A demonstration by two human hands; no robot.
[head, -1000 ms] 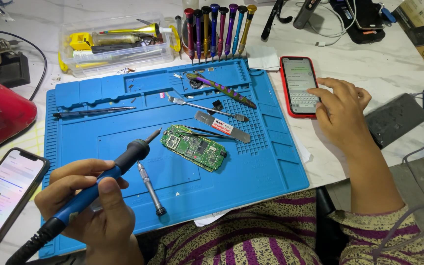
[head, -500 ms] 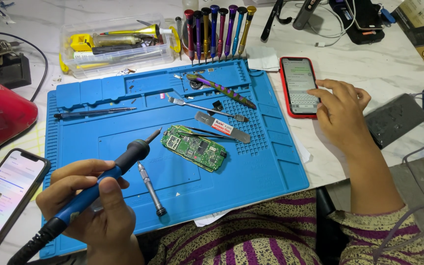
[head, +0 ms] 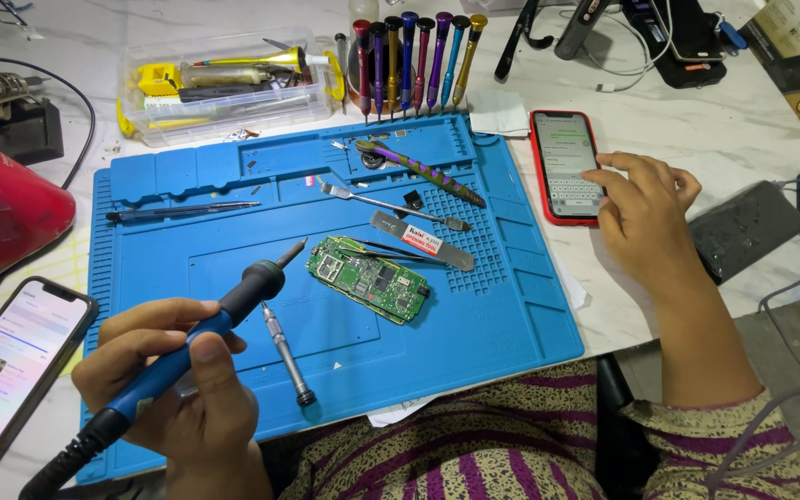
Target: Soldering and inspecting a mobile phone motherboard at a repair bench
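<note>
The left hand [head: 173, 375] has its fingers clamped around the blue handle of a soldering iron [head: 206, 338], whose tip hangs above the blue mat [head: 511, 315], pointing toward the green circuit board [head: 368, 278] that lies near the mat's middle without touching it. The right hand [head: 645, 218] rests on the white surface [head: 724, 130] beside the mat, fingers loosely apart and gripping nothing, with a fingertip on the screen of a red phone [head: 565, 167]. A small screwdriver [head: 287, 354] lies on the mat just beside the iron, and another phone [head: 11, 370] lies lit at the left edge.
</note>
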